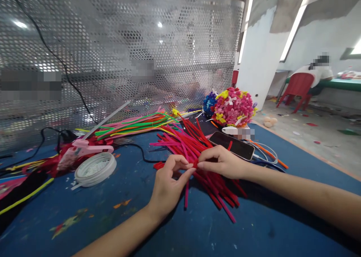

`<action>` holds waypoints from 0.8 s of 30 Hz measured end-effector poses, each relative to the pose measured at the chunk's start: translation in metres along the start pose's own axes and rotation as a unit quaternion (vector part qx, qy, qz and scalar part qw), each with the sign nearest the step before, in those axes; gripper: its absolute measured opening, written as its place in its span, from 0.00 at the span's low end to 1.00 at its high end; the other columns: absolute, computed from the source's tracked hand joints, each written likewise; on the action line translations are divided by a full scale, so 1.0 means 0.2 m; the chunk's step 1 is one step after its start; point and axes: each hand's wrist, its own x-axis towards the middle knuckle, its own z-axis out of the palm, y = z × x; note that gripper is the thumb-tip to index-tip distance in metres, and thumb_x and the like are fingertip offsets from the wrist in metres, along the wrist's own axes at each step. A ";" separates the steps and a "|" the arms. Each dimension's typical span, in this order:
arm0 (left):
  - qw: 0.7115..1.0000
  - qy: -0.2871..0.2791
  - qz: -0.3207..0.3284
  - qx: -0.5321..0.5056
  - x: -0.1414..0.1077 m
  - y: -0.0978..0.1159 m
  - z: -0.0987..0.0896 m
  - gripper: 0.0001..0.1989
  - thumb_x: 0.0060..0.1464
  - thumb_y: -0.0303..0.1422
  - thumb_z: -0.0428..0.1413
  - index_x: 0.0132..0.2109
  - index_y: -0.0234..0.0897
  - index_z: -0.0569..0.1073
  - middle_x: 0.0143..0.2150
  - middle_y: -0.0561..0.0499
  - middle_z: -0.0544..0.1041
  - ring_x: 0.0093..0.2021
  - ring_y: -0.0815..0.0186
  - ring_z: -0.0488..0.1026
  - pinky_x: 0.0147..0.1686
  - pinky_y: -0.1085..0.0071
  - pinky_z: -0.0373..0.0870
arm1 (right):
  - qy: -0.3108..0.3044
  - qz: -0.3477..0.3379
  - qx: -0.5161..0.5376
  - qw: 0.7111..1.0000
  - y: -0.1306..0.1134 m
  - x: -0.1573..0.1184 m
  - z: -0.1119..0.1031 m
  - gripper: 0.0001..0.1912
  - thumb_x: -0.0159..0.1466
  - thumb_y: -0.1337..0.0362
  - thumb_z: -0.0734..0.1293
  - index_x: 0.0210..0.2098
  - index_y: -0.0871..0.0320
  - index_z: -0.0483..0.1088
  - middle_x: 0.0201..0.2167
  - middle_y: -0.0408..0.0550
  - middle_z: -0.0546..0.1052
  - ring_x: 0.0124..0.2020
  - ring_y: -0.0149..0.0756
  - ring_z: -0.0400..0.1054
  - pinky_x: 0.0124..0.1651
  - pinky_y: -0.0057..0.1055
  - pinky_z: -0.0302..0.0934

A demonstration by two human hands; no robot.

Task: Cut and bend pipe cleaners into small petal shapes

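Between my two hands is a small red bent piece of pipe cleaner (195, 163), mostly covered by my fingertips. My left hand (170, 181) pinches it from the left with thumb and forefinger. From the right, my right hand (221, 162) pinches it too, its fingers closed. Directly beneath lies a loose heap of red and magenta pipe cleaners (208, 185), fanned out across the blue table (135, 219). Another red folded piece (159, 165) rests just left of my left hand.
A pink glue gun (90, 148) stands behind a white round lid of small white beads (96, 168). Green and pink pipe cleaners (135, 123) lie at the back. A phone (232, 145), cables and a pink flower ball (234, 106) are rightward. A person sits on a red chair (300, 85).
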 end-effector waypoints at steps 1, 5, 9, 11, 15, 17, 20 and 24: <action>0.999 -0.018 -0.019 -0.031 0.01 0.00 0.00 0.12 0.46 0.31 0.61 0.35 0.39 0.65 0.27 0.56 0.74 0.26 0.70 0.72 0.25 0.77 0.67 | -0.023 0.001 0.033 0.999 0.01 0.00 -0.01 0.11 0.61 0.63 0.62 0.26 0.63 0.70 0.22 0.42 0.70 0.24 0.26 0.62 0.30 0.24 0.58; 0.985 -0.075 -0.079 -0.133 0.04 0.00 0.02 0.15 0.48 0.34 0.59 0.39 0.41 0.59 0.25 0.58 0.72 0.24 0.68 0.72 0.18 0.76 0.67 | -0.071 -0.001 0.085 0.994 0.04 0.00 -0.05 0.12 0.61 0.61 0.63 0.27 0.63 0.70 0.23 0.42 0.71 0.25 0.26 0.64 0.31 0.23 0.59; 1.000 -0.001 -0.027 0.004 0.04 -0.01 0.01 0.09 0.52 0.36 0.55 0.37 0.39 0.62 0.31 0.55 0.73 0.29 0.69 0.72 0.24 0.75 0.68 | 0.028 -0.041 -0.089 0.995 0.03 0.00 -0.01 0.12 0.62 0.61 0.62 0.29 0.62 0.71 0.24 0.44 0.73 0.25 0.26 0.64 0.31 0.23 0.57; 0.989 0.022 0.030 0.144 0.03 -0.01 0.00 0.07 0.54 0.37 0.53 0.35 0.38 0.66 0.32 0.54 0.72 0.31 0.69 0.71 0.29 0.75 0.67 | 0.084 -0.077 -0.212 0.971 0.02 -0.02 0.03 0.12 0.63 0.62 0.61 0.29 0.62 0.71 0.24 0.45 0.74 0.26 0.28 0.65 0.31 0.24 0.56; 0.935 -0.055 0.105 0.334 0.00 0.01 -0.01 0.10 0.60 0.35 0.45 0.39 0.39 0.69 0.34 0.53 0.73 0.34 0.68 0.71 0.33 0.72 0.65 | 0.125 -0.155 -0.401 0.894 0.02 -0.04 0.09 0.15 0.65 0.64 0.58 0.26 0.62 0.70 0.21 0.46 0.71 0.24 0.30 0.63 0.28 0.28 0.52; 0.908 -0.082 0.127 0.390 -0.01 0.01 -0.01 0.12 0.61 0.34 0.41 0.42 0.40 0.68 0.37 0.52 0.73 0.36 0.67 0.72 0.35 0.71 0.66 | 0.123 -0.177 -0.447 0.868 0.03 -0.05 0.11 0.16 0.65 0.65 0.57 0.24 0.61 0.68 0.20 0.45 0.70 0.23 0.30 0.61 0.27 0.29 0.51; 0.877 -0.108 0.138 0.447 -0.02 0.01 0.00 0.14 0.62 0.33 0.38 0.45 0.39 0.66 0.39 0.51 0.73 0.37 0.65 0.73 0.34 0.69 0.67 | 0.110 -0.184 -0.474 0.854 0.02 -0.05 0.11 0.15 0.66 0.67 0.56 0.24 0.61 0.67 0.21 0.45 0.69 0.23 0.31 0.59 0.28 0.29 0.51; 0.854 -0.131 0.116 0.489 -0.02 0.00 0.01 0.14 0.62 0.34 0.37 0.48 0.37 0.63 0.43 0.48 0.72 0.39 0.62 0.74 0.35 0.67 0.69 | 0.063 -0.157 -0.468 0.867 0.02 -0.04 0.10 0.12 0.65 0.69 0.56 0.29 0.62 0.67 0.25 0.47 0.70 0.27 0.33 0.61 0.31 0.30 0.55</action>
